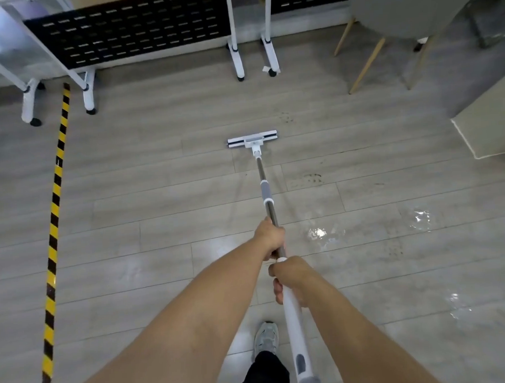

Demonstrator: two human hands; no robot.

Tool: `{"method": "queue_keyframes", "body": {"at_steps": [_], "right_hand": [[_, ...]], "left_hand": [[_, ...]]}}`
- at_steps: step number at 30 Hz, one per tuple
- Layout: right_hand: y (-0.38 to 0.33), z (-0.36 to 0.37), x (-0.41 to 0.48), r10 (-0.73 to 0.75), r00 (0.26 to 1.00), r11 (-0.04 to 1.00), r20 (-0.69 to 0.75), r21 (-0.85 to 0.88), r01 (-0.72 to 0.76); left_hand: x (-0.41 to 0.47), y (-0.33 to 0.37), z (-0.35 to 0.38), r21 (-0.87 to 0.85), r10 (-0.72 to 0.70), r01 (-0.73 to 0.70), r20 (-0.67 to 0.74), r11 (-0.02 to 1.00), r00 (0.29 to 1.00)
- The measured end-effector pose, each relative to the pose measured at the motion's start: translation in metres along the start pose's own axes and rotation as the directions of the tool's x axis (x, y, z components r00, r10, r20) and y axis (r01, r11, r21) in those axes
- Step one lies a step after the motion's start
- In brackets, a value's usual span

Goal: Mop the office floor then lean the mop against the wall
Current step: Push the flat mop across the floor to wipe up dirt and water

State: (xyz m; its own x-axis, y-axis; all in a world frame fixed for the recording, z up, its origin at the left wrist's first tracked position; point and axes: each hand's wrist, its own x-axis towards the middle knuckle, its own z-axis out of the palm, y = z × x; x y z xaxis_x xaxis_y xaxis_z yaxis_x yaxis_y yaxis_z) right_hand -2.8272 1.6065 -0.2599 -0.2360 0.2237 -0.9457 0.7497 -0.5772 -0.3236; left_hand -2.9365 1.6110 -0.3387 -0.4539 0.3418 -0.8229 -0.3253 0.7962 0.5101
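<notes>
The mop (271,208) is gripped by both hands, left hand (270,238) ahead of right hand (289,278), fingers wrapped round its handle; its long axis runs forward, head flat on the floor (159,195).

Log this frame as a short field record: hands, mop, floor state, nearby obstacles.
left hand: closed around the metal part of the mop handle, the forward grip
right hand: closed around the white upper handle, just behind the left
mop: head flat on the floor, ahead of the person, handle slanting back to the hands
floor: grey planks, wet shiny patches at right, dark scuff marks to the right of the mop
hazard tape: yellow-black stripe along the left
obstacles: white wheeled frames and a chair beyond the mop
shoe: one visible, beside the handle
</notes>
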Motion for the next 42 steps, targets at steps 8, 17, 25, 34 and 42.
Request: {"method": "queue_keyframes", "body": {"at_steps": [8,17,25,34,42], "right_hand": [[0.064,-0.009,-0.008,-0.019,1.000,1.000,-0.024,-0.024,0.018],[0.194,-0.034,-0.068,-0.049,0.999,0.993,0.004,-0.103,0.049],[0.385,-0.085,-0.157,-0.062,0.998,0.993,0.010,-0.104,0.062],[0.555,-0.131,-0.254,-0.010,0.999,0.997,0.041,-0.077,0.013],[0.538,-0.116,-0.254,-0.013,0.999,0.996,0.037,-0.084,0.016]], "left_hand": [[-0.031,-0.043,0.028,0.070,-0.025,0.025,0.000,0.997,1.000],[-0.130,-0.131,0.092,0.074,-0.022,0.022,-0.007,0.997,1.000],[-0.268,-0.260,0.201,0.064,-0.020,0.020,0.002,0.998,1.000],[-0.416,-0.369,0.297,0.022,-0.051,0.051,0.011,0.998,0.999],[-0.416,-0.360,0.279,0.035,-0.061,0.062,-0.019,0.997,0.998]]}}
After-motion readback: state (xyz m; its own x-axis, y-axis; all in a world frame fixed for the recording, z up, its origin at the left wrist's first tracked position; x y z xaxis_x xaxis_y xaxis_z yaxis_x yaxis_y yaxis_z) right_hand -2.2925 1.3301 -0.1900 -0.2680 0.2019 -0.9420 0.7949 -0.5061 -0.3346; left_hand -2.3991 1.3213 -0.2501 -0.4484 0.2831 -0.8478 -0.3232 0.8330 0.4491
